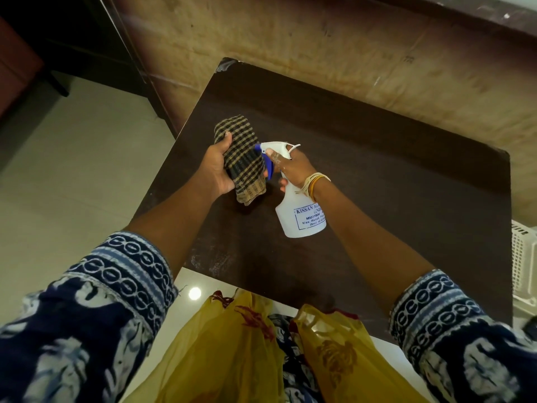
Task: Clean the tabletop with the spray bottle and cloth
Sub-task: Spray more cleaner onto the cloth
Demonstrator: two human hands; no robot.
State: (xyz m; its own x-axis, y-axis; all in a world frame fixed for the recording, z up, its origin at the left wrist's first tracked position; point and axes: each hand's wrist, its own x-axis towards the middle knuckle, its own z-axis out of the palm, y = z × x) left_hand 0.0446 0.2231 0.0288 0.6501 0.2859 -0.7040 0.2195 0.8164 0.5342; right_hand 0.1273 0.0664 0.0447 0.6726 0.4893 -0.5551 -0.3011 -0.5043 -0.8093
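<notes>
At frame centre, the left hand clutches a soft, bunched checked cloth, fingers wrapped round it. The right hand grips the neck of the white spray bottle, which looks light, rigid and possibly slick; the neck seems the surest hold. Both hover over the dark brown desk, beside pale floor tiles.

Wore navy sleeves printed with pale leaf shapes, ending above the forearms in cuffs banded with white chain-link rings. Same pattern on the right sleeve. Had gold and cream bangles stacked at the right wrist. Draped in front: a sheer yellow scarf with rust-red flower motifs over matching navy cloth.
</notes>
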